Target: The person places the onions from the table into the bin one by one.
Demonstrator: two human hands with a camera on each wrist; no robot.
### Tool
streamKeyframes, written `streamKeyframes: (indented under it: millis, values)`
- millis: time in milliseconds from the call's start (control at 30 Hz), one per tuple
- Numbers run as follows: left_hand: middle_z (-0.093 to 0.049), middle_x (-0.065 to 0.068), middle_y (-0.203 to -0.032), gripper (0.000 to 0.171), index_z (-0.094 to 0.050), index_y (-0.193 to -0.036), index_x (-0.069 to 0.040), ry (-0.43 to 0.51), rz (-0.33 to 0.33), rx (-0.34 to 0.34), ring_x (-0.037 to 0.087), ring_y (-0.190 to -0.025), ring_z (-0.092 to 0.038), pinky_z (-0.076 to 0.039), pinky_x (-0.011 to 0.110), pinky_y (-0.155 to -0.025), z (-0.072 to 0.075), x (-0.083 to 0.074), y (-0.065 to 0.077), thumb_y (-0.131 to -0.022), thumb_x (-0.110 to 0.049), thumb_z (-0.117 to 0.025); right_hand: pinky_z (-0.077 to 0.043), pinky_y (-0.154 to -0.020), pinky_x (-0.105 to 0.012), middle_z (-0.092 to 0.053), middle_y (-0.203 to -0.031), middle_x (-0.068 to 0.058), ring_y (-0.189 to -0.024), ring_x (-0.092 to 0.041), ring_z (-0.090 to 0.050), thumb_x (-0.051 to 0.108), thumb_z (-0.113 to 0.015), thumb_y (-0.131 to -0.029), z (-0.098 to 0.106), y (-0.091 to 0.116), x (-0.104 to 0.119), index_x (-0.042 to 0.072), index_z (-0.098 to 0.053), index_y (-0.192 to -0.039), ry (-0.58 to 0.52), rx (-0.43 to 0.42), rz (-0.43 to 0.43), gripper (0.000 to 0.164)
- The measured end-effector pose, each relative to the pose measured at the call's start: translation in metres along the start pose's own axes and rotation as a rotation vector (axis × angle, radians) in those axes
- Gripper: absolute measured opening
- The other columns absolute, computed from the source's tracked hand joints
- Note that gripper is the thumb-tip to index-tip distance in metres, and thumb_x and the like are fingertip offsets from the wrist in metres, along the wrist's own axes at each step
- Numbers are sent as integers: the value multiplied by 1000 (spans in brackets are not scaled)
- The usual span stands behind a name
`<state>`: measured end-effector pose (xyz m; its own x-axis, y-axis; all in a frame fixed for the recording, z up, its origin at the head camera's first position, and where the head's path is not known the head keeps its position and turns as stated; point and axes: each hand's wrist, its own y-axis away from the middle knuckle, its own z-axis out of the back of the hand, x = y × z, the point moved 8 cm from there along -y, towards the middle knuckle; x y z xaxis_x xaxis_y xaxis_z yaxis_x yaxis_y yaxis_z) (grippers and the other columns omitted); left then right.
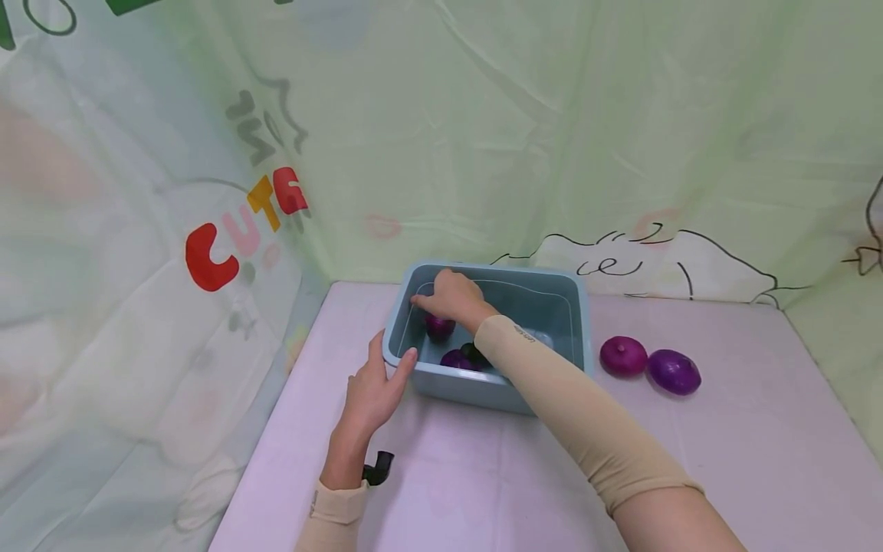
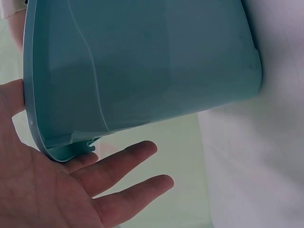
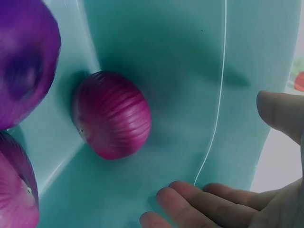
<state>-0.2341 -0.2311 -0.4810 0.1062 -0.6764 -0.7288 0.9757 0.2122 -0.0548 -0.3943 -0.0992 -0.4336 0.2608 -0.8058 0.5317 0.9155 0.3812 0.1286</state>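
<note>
A pale green printed curtain stands behind a pale table, and on that table sits a blue-grey plastic bin, upright. The right forearm, in a beige sleeve, crosses its front rim. At the bin's near left corner, the left hand grips the rim: the thumb comes over the front edge, one finger curls beneath the lip, and two others stick out straight and apart, clear of the wall. The right hand is inside, at the left end, with fingers extended and thumb well apart from them; it holds nothing, and whether its fingertips touch the wall cannot be told. Near those fingers, a ribbed red onion lies low in the bin, against the meeting of floor and walls. Beside it are a smooth purple vegetable and a pinkish onion, both cut off by the picture edge. Outside, right of the bin, a glossy purple egg-shaped vegetable lies next to a slightly smaller round magenta onion. A small black strap piece juts from the left wrist.
</note>
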Motion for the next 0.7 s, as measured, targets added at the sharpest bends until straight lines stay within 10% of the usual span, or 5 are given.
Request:
streamKeyframes:
  millis: [333, 700]
  values:
    - [-51, 9, -155, 89, -24, -164, -25, 15, -1, 5, 44, -137, -49, -14, 82, -106, -1, 0, 1, -96, -78, -45, -46, -61, -36, -58, -72, -6, -66, -22, -59, 57, -62, -99, 5, 5, -3, 10, -64, -81, 31, 8, 8, 50]
    - [-49, 7, -156, 89, -24, -164, -25, 20, 12, 10, 43, -139, -48, -13, 82, -106, 0, 0, 2, -96, -78, -47, -53, -75, -43, -71, -104, -8, -92, -25, -66, 57, -56, -102, 21, 22, -6, 9, -75, -115, 52, 16, 47, 53]
